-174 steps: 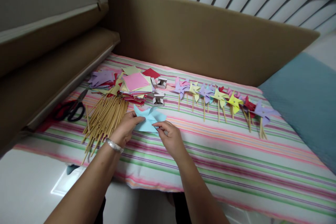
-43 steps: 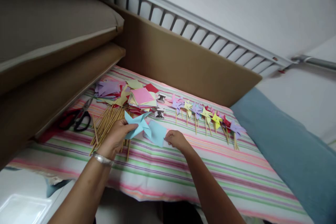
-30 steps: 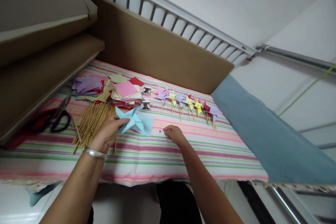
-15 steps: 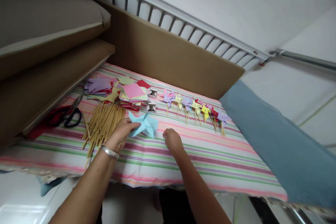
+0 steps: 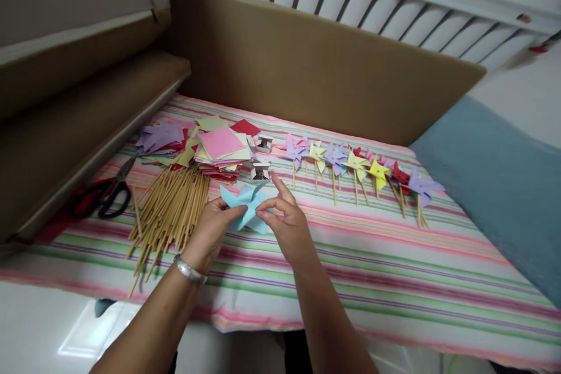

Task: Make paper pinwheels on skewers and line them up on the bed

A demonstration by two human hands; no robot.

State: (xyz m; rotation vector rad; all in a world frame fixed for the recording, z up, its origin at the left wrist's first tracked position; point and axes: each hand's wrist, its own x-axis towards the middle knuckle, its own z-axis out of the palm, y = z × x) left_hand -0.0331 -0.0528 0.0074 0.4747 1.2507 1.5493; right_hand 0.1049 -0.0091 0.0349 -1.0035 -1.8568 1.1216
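My left hand, with a silver bangle at the wrist, pinches a light blue paper pinwheel between thumb and fingers above the striped cloth. At the pinwheel's middle, the thumb and forefinger of my right hand are pinched together, with the other fingers raised. Whatever sits in that pinch is too small to make out. Just beyond the pinwheel stand two small open boxes, a nearer box with small shiny things inside and a farther box.
Left of my hands lie a bundle of wooden sticks and black-handled scissors. Behind them are stacked coloured paper squares and purple cut paper. Several finished pinwheels on sticks line up at right, before a brown board.
My right hand has moved from the cloth, where it was closed, to the pinwheel's middle. My left hand still holds the pinwheel. The view has shifted closer.
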